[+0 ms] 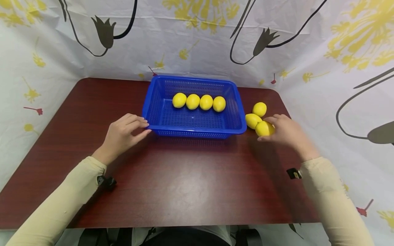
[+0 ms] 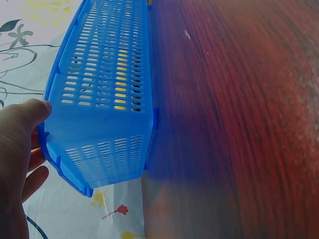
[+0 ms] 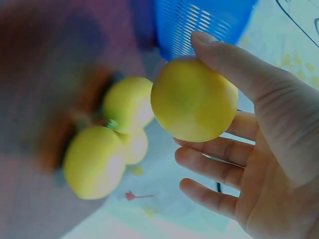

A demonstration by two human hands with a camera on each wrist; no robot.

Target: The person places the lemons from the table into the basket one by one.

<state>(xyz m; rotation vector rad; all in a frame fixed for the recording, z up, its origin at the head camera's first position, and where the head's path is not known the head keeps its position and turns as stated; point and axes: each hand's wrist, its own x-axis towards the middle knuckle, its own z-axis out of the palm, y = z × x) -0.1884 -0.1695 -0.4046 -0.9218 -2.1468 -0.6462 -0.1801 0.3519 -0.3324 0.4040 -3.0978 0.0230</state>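
Note:
A blue plastic basket (image 1: 197, 130) with slotted walls stands at the far side of the table, a row of several yellow lemons (image 1: 193, 101) inside it. My left hand (image 1: 126, 132) pinches its near left corner; in the left wrist view the thumb lies against the rim (image 2: 45, 119) with the fingers on its other side. To the right of the basket, my right hand (image 1: 284, 135) holds a lemon (image 3: 194, 99) between thumb and fingers. Beside that one, more lemons (image 3: 94, 162) sit close together on the tabletop, partly overlapping in the right wrist view.
The dark red-brown wooden table (image 1: 184, 184) has rounded far corners. Behind it and along both sides hangs a white sheet (image 1: 197, 44) printed with yellow and grey flowers. A chair's armrest (image 1: 249, 236) shows below the table's near edge.

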